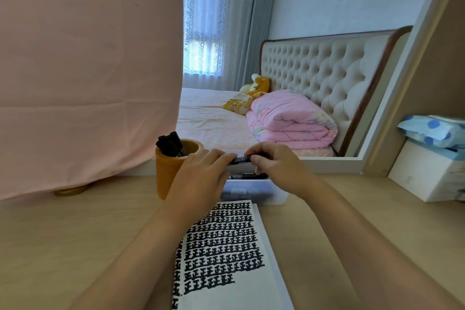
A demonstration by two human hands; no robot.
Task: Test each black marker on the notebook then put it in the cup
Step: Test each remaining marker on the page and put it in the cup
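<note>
A black marker (242,159) lies level between my two hands, above a clear plastic box (254,190) that holds more markers (247,176). My left hand (203,171) grips its left end and my right hand (276,166) grips its right end. An orange-brown cup (169,171) stands just left of my left hand with several black markers (171,143) upright in it. The open notebook (226,254) lies near me on the wooden desk, its page filled with rows of black marks.
A pink cloth (88,70) hangs over something at the left, a gold base (71,190) showing under it. A white box (427,173) with a blue dotted tissue pack (432,131) sits at the right. A mirror behind the desk shows a bed.
</note>
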